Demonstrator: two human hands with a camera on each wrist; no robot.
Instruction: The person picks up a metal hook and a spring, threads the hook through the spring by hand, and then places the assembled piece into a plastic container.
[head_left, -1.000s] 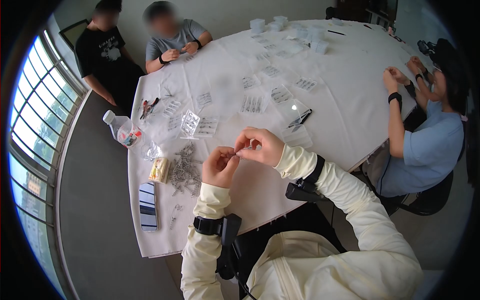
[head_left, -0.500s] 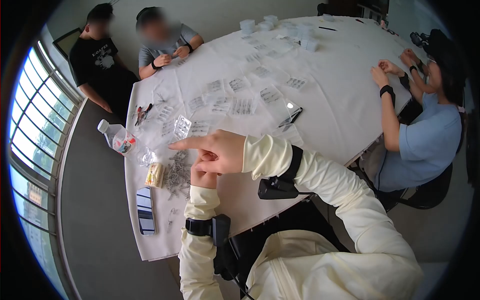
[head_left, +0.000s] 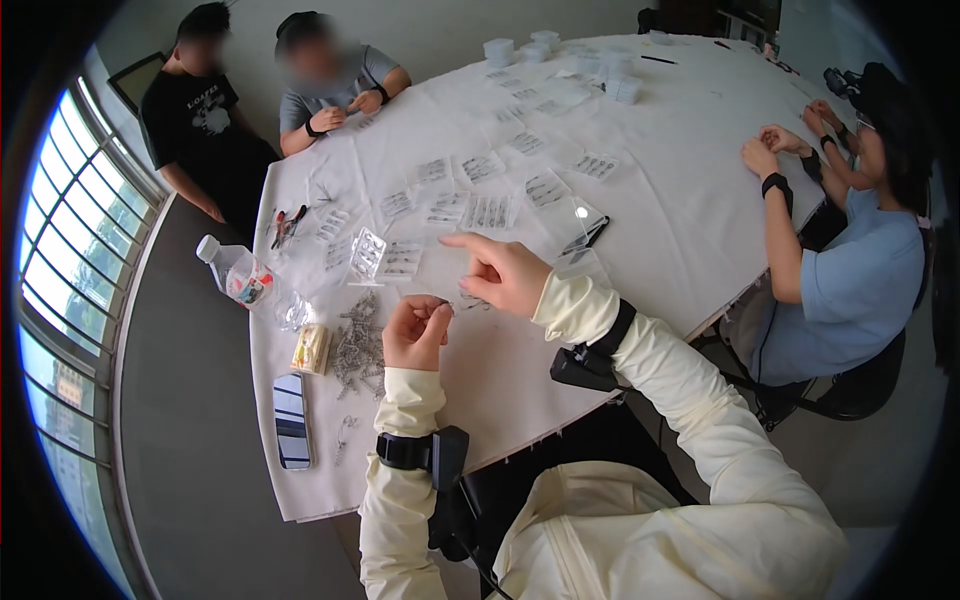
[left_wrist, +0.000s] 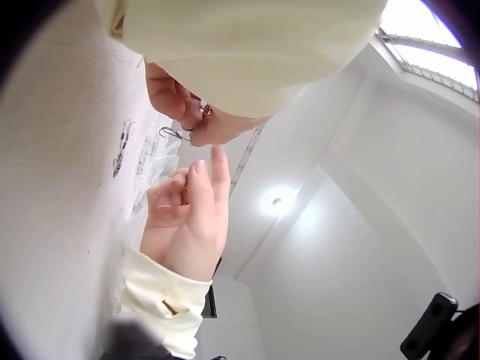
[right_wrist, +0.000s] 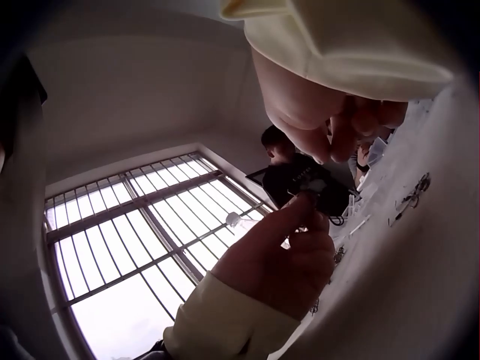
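Observation:
My left hand (head_left: 415, 335) pinches a small dark metal fish hook (left_wrist: 174, 133) between thumb and fingers, above the near part of the table. The hook's curved end sticks out past the fingertips in the left wrist view. To its right, apart from it, is my right hand (head_left: 508, 280), with the index finger extended, the other fingers loosely bent and nothing visible in them. A small metal hook rig (left_wrist: 121, 150) lies on the white tablecloth below the hands. Beside my left hand spreads a tangled pile of metal rigs (head_left: 358, 345).
Clear plastic cases (head_left: 490, 211) with small metal pieces lie beyond the hands. On the left are a plastic bottle (head_left: 245, 278), a small yellowish pack (head_left: 310, 349), a phone (head_left: 293, 422) and red-handled pliers (head_left: 288, 227). Other people sit or stand around the table.
The hands were together at the fingertips. The right hand swept left across the left hand, then drew back right with its index finger extended. The left hand keeps its pinch.

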